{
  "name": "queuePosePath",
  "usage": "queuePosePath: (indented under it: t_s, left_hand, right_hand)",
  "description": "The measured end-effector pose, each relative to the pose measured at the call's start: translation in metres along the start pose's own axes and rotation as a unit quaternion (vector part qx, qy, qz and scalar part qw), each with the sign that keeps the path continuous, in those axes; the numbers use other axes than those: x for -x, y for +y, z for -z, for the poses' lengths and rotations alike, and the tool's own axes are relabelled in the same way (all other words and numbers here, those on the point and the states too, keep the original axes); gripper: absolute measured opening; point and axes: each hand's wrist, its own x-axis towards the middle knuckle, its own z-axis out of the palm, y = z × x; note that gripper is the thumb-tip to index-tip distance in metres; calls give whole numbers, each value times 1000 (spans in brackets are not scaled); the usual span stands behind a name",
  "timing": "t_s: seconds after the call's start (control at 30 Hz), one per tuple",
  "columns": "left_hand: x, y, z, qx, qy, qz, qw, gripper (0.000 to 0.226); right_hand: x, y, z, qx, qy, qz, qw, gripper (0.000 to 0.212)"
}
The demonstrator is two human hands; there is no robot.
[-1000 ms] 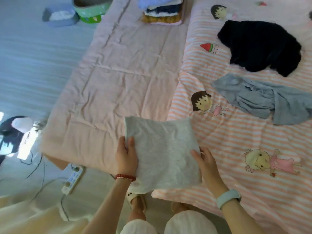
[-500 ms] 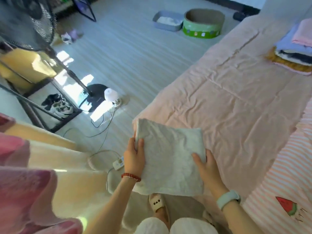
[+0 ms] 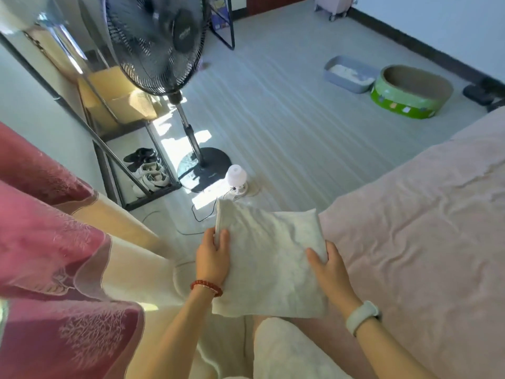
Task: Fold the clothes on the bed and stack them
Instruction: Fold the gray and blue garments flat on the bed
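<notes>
A folded light grey garment (image 3: 269, 258) is held flat in the air in front of me, beside the bed's left edge. My left hand (image 3: 213, 258) grips its left edge, thumb on top and fingers underneath. My right hand (image 3: 328, 266) holds its right edge the same way. The bed (image 3: 426, 231) with its pale pink cover lies to the right. The stack of folded clothes and the unfolded clothes are out of view.
A black standing fan (image 3: 161, 45) rises at the left, its round base (image 3: 203, 168) on the floor by a small white lamp (image 3: 236, 179). A shoe rack (image 3: 144, 170), red and cream curtains (image 3: 54, 242), a grey litter tray (image 3: 349, 73) and a green round bed (image 3: 412, 91) surround the open floor.
My view has swung left, away from the bed toward the floor and fan. The stack and loose clothes left the frame. Both hands keep the same hold on the grey garment.
</notes>
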Motion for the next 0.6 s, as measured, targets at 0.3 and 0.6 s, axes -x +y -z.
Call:
queuePosePath:
  t_s: [0.3, 0.6]
  left_hand:
    - [-218, 74, -17, -35, -35, -44, 998, 27]
    - [-332, 154, -62, -30, -72, -129, 989, 30]
  right_hand:
    - [-181, -106, -52, -34, 54, 31, 997, 14]
    - [-276, -171, -30, -55, 135, 26, 989, 13]
